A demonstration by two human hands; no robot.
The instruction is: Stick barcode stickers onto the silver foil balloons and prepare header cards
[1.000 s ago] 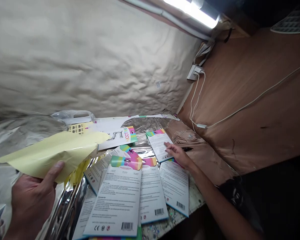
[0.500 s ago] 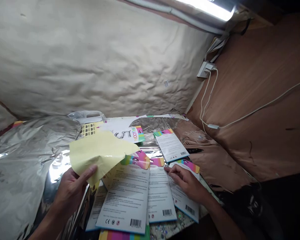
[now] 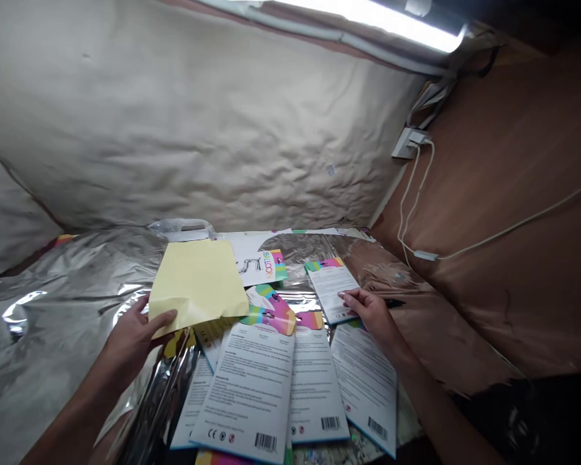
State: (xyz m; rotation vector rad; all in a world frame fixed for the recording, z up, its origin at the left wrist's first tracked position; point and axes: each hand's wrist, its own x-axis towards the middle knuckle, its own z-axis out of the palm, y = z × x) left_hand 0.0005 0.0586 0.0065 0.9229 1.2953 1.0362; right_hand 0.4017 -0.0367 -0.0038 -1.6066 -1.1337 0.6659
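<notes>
My left hand point(image 3: 138, 332) pinches the near left corner of a pale yellow sheet of paper point(image 3: 198, 278), thumb on top. The sheet is held above the table's left middle, its near edge a little wavy. My right hand point(image 3: 370, 313) is over the lower right of a white balloon package point(image 3: 332, 290) at the back right, its thumb and fingertips drawn together. Whether something small is between them cannot be made out. More packages with printed text lie fanned out nearer me: a front one point(image 3: 249, 387), a middle one point(image 3: 317, 387) and a right one point(image 3: 365, 381).
Behind the sheet lies a package marked with balloon lettering point(image 3: 264, 266). Crumpled silver film point(image 3: 77, 303) covers the left side. A clear plastic piece with a handle point(image 3: 184, 227) lies by the back wall. White cables point(image 3: 407, 213) hang from a socket point(image 3: 409, 142) at right.
My right hand has moved from the right package up to the one at the back right. The yellow sheet has flattened out, and now hides the label-printed sheet seen behind it before.
</notes>
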